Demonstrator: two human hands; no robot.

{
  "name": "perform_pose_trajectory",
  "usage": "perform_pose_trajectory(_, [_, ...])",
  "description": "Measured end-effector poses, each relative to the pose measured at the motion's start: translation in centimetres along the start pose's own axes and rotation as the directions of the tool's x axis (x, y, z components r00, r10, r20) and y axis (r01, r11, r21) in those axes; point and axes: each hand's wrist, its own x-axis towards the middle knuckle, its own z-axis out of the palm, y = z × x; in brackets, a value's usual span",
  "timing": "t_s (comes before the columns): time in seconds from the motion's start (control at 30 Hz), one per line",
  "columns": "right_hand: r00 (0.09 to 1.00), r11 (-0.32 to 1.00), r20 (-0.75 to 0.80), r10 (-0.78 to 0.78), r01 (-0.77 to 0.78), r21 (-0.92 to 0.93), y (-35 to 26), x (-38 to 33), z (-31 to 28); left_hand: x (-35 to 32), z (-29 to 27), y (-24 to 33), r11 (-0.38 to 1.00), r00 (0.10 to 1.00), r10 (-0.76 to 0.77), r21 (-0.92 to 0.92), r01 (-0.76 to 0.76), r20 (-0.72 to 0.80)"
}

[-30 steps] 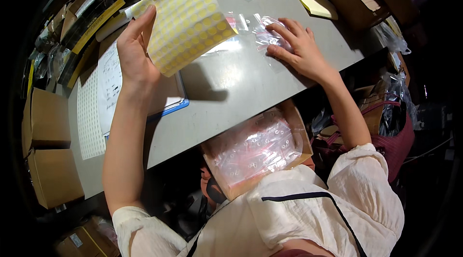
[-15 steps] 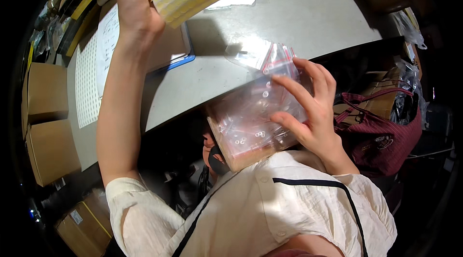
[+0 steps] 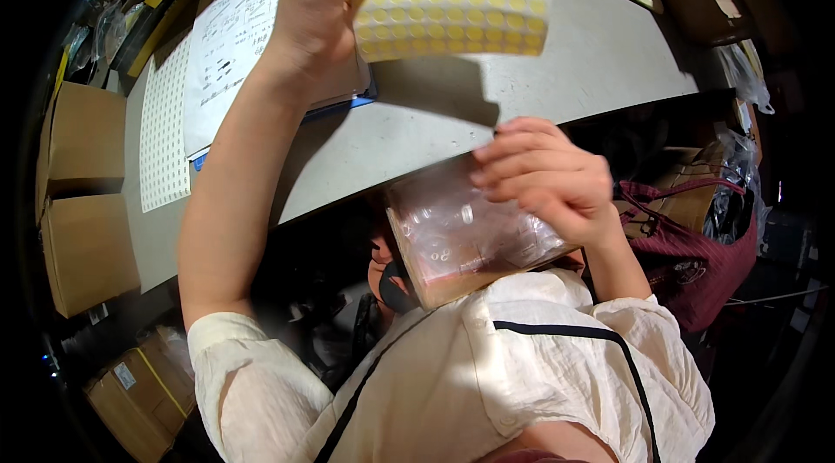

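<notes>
Raised over the table, my left hand is closed on a sheet of round yellow stickers, gripping its left side; the fingertips are partly out of the picture. My right hand is over the far right part of an open cardboard box at my lap. Its fingers stretch leftward, side by side and slightly bent, with the thumb below; I see nothing held in them. Clear zip bags with red-lined edges and small white rings fill the box. Some bags lie hidden under my right hand.
Left on the grey table lie a handwritten paper on a blue clipboard and a white dotted sheet. Cardboard boxes stand along the left edge. A maroon bag hangs at right, near clear plastic.
My left hand has moved right with the sticker sheet, which now hangs flatter toward me. My right hand's fingers have drawn together, and the zip bags overlapping the table edge no longer show there.
</notes>
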Motion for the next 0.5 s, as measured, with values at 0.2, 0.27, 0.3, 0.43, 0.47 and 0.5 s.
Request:
perform_pose_trajectory(0.2, [0.752,0.939,-0.566,0.337,-0.226,0.259,1.7,0.5,-4.7,-1.4,1.1,-1.9,0.956,1.0,-0.021,0.292,0.014,0.022])
perform_pose_trajectory(0.27, [0.745,0.908,-0.548,0.38,-0.189,0.373,2.0,2.4,-5.0,-1.8,2.0,-2.6,0.941,0.998,0.029,0.336,-0.046,0.054])
perform_pose_trajectory(0.3, [0.794,0.877,-0.444,0.416,-0.221,0.426,2.2,2.7,-5.4,-2.1,2.3,-2.8,0.938,0.998,0.018,0.346,-0.037,0.059])
perform_pose_trajectory(0.43, [0.787,0.751,-0.258,0.561,-0.353,0.558,2.9,3.8,-4.2,-2.4,2.5,-2.9,0.943,0.987,-0.135,0.318,0.101,0.088])
perform_pose_trajectory(0.47, [0.798,0.774,-0.278,0.535,-0.331,0.54,3.2,4.0,-4.1,-2.2,2.3,-3.1,0.937,0.982,-0.168,0.323,0.133,0.084])
perform_pose_trajectory(0.5, [0.784,0.782,-0.329,0.527,-0.294,0.55,3.3,4.2,-3.9,-2.0,2.4,-3.1,0.93,0.977,-0.203,0.323,0.174,0.059])
